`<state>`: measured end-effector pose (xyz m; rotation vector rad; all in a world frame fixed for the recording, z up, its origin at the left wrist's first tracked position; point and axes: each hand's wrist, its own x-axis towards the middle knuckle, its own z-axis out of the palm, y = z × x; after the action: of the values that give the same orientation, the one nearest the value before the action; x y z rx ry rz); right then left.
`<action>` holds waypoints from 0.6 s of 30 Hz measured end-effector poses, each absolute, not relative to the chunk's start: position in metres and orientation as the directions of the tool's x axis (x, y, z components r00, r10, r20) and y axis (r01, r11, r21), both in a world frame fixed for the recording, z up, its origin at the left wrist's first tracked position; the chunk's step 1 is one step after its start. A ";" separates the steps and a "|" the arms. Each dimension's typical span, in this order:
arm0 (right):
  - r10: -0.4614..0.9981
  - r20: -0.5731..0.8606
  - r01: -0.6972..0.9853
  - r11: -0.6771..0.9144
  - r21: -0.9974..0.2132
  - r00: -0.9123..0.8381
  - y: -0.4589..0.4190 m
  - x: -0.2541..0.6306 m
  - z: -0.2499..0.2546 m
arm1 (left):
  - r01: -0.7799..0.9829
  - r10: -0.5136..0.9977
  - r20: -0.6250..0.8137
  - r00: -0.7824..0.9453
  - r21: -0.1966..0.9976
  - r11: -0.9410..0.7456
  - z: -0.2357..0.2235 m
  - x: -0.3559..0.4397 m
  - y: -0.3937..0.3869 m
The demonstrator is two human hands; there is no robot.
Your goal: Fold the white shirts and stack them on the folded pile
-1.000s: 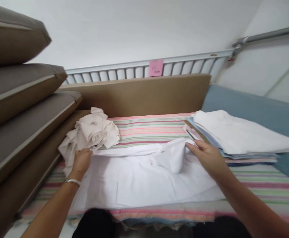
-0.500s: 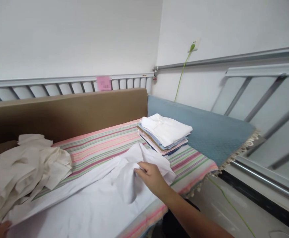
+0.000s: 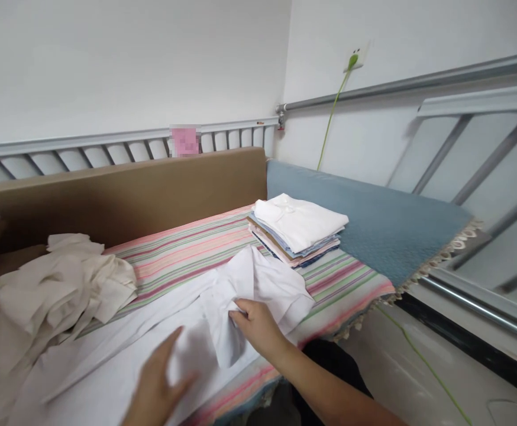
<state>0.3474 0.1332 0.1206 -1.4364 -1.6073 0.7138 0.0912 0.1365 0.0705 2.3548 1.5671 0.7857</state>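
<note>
A white shirt lies spread over the striped bed cover, partly rumpled. My right hand pinches a fold of it between thumb and fingers, lifting the cloth a little. Above the shirt's near part, my left hand hovers with thumb and fingers apart, slightly blurred and holding nothing. Just beyond the shirt sits a stack of folded clothes, a white one on top and blue, brown and pink layers beneath. A heap of crumpled cream cloth is to the left.
The striped cover lies under everything. A brown padded board runs along the back and a blue quilted piece along the right. A green cord hangs from a wall socket. Metal rails stand at right.
My left hand has let go of the shirt's near left edge and moved right, over the shirt. My right hand keeps its pinch, shifted slightly left. The view has tilted a little.
</note>
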 end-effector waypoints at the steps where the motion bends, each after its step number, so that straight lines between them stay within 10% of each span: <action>1: 0.977 0.212 0.486 0.193 -0.852 -0.015 0.132 0.347 0.120 | 0.746 0.891 0.320 0.321 0.494 -0.446 0.065 0.123 0.132; 6: 0.924 0.138 0.423 0.291 -0.858 -0.356 0.148 0.385 0.122 | 0.565 0.949 0.172 0.266 0.769 -0.298 0.065 0.209 0.141; 12: 0.976 0.094 0.770 -0.093 -0.632 0.196 0.233 0.476 0.106 | 0.260 0.996 -0.081 0.040 0.963 0.067 0.092 0.185 0.175; 18: 0.965 0.049 0.826 -0.195 -0.529 0.258 0.314 0.484 0.089 | 0.153 0.969 -0.216 -0.119 0.960 0.233 0.119 0.173 0.180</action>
<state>0.4844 0.3136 0.0890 -2.0837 -1.6222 0.4095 0.1731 0.1797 0.1192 1.1052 1.5052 1.0261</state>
